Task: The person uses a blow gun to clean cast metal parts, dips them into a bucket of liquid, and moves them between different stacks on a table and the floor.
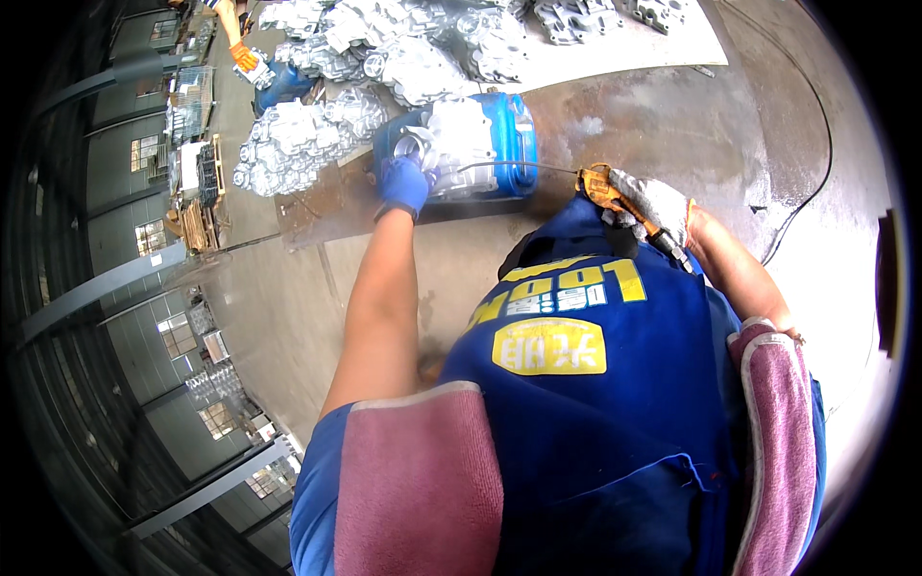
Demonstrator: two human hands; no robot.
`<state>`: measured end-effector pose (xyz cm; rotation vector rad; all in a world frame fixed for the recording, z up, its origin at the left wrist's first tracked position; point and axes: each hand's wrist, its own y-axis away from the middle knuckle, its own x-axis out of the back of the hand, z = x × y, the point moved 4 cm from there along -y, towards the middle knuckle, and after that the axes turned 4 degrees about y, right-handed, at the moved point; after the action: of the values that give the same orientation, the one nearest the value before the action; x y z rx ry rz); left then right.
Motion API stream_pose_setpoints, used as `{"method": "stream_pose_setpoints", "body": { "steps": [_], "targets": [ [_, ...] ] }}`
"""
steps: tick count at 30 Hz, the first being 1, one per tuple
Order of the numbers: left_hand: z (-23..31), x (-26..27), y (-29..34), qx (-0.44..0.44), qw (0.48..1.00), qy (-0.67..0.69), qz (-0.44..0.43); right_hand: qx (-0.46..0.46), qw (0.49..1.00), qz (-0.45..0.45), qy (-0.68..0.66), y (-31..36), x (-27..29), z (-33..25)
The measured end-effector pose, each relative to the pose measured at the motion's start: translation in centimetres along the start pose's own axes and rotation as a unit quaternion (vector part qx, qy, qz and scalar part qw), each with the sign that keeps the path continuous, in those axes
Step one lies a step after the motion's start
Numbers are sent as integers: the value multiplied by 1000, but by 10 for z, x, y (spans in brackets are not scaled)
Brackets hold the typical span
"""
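A silvery metal casting (463, 134) with a round opening rests on a blue plastic drum (520, 144) lying in front of me. My left hand (407, 185), in a blue glove, grips the casting's near left side just below the opening. Its fingertips are partly hidden against the metal. My right hand (655, 204), in a whitish work glove, is closed round a yellow-orange air blow gun (601, 187). The gun's long thin nozzle points left, and its tip is close to the casting's right side.
Many similar castings (317, 134) lie piled beyond and left of the drum, some on a white sheet (672, 48). At the far left, another person's orange-gloved hand (244, 58) touches a casting by a second blue drum (284, 86). A black hose (828, 144) curves across the floor at right.
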<state>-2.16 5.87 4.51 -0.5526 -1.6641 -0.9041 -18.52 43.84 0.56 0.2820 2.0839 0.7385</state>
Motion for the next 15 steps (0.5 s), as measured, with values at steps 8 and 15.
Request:
{"method": "stream_pose_setpoints", "body": {
  "steps": [8, 15],
  "targets": [
    [-6, -2, 1, 11, 1000, -16, -3, 5, 1000, -5, 10, -3, -6, 2],
    [-5, -1, 0, 13, 1000, 1, -20, 9, 1000, 5, 18, -1, -6, 2]
  ]
}}
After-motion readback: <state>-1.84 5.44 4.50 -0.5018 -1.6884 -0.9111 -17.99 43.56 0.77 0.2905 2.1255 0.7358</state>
